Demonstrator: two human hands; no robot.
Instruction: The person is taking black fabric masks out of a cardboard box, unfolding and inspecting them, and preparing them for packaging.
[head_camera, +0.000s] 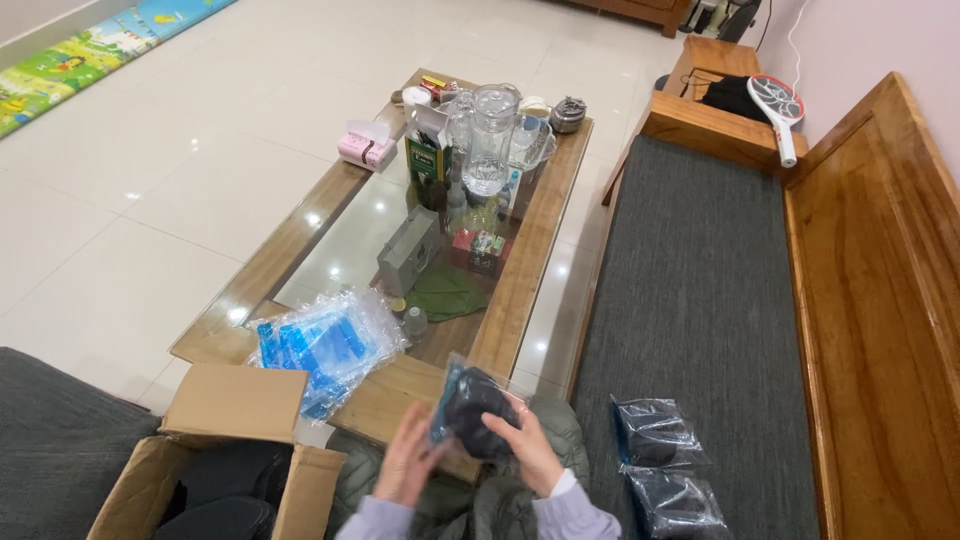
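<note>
**A:** ok so where's this at? both hands are on one clear plastic bag with something dark and soft folded inside, held up over the lap, just past the near edge of the counter

**B:** yep. left hand has its fingers curled round the bag's left side, right hand wraps the lower right corner. so both sets of fingers are closed on the bag, not spread. looks to me like the bagging step, item's basically in already

**A:** agreed. there are two finished-looking dark packets lying on the grey bench cushion to the right, and a stack of empty clear bags with blue print on the counter's near left corner. open cardboard box sits lower left with more dark stuff inside

**B:** so my guess: what's next calls for flattening the bag and closing its mouth, can't tell from here if there's a sticky flap. then it'd need a short move right to sit with the other two

**A:** fair, the left hand would have to let go first for that
</note>
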